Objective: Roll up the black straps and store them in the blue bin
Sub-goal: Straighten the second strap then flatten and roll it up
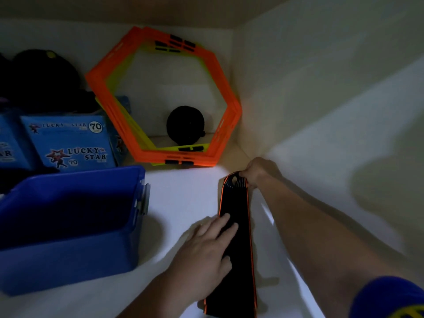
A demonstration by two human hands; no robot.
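A black strap with orange edging (237, 226) lies stretched flat on the white shelf (183, 198), running from the near edge toward the back. My right hand (259, 172) is closed on the strap's far looped end. Flat on the strap's middle lies my left hand (204, 249), fingers spread and pressing down. The blue bin (68, 226) stands open at the left, a short gap from the strap; its inside is dark. A black rolled bundle (185, 126) sits at the back of the shelf behind the hexagon rings.
Orange and yellow hexagon rings (165, 99) lean against the back wall. Blue "Lucky Star" boxes (68, 143) and dark items (39, 76) stand behind the bin at the left. A white side wall (321, 111) closes the right.
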